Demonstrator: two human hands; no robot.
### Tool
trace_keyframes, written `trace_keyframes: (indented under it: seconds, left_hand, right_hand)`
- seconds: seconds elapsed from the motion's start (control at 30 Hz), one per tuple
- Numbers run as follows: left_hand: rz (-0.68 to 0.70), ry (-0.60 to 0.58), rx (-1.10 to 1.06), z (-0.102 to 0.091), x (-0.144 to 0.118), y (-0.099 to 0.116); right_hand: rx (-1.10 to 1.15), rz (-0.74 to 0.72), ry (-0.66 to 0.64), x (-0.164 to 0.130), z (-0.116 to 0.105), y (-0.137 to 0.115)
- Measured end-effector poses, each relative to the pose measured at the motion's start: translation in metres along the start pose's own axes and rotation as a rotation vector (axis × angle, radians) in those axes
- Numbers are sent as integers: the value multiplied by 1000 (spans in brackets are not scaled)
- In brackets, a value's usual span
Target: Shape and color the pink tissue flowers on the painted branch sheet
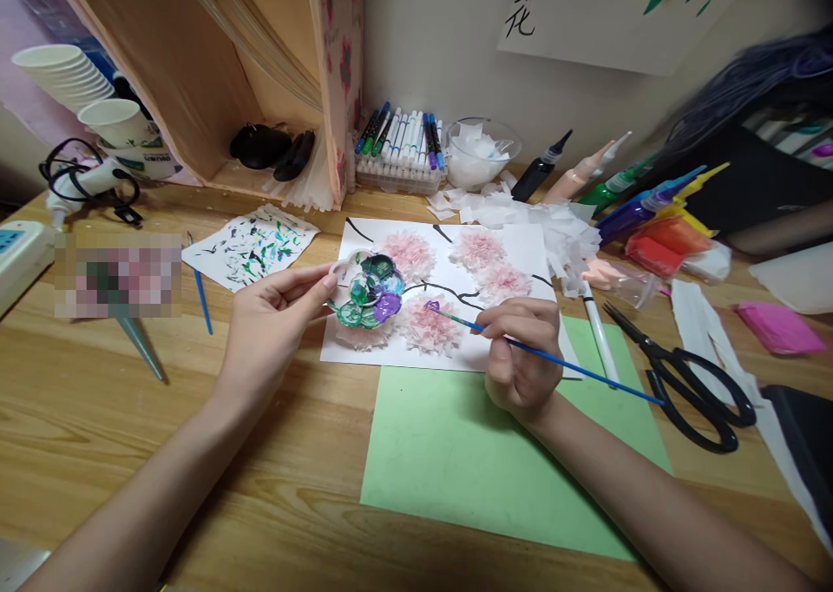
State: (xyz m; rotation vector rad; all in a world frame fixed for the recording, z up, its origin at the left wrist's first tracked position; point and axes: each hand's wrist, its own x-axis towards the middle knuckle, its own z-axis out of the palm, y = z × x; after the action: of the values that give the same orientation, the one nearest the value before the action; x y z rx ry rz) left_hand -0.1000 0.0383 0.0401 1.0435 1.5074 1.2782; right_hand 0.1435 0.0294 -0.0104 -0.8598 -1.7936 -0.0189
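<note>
Head view. The left hand (pixel 277 314) pinches the rim of a small white flower-shaped paint palette (pixel 365 292) with green, blue and purple wells, held over a white sheet with pink tissue-paper blossoms (pixel 455 288). The right hand (pixel 521 353) is closed around a thin blue paintbrush (pixel 553 359), its purple tip touching a blossom. The palette's far edge partly hides the sheet; a pixelated patch (pixel 118 275) obscures an item at left. Black scissors (pixel 690 379) lie right of a green paper sheet (pixel 455 462).

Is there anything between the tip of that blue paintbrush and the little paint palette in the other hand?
Nothing visible. The paintbrush in the right hand has its purple tip just right of the palette, which the left hand holds; only the flower picture lies beneath.
</note>
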Motion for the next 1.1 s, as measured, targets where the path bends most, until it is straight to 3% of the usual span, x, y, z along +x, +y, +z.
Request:
trace_keyframes:
  seconds: [0.17, 0.43, 0.8, 1.1]
  left_hand:
    - [1, 5, 10, 0, 0, -1]
    - [5, -6, -5, -1, 0, 0]
    - [14, -2, -19, -1, 1, -1]
    - [15, -2, -15, -1, 0, -1]
  right_hand:
    - [-7, 20, -31, 0, 0, 0]
    - [5, 17, 74, 1, 0, 0]
    - [-15, 35, 12, 0, 0, 0]
    - [-5, 36, 61, 1, 0, -1]
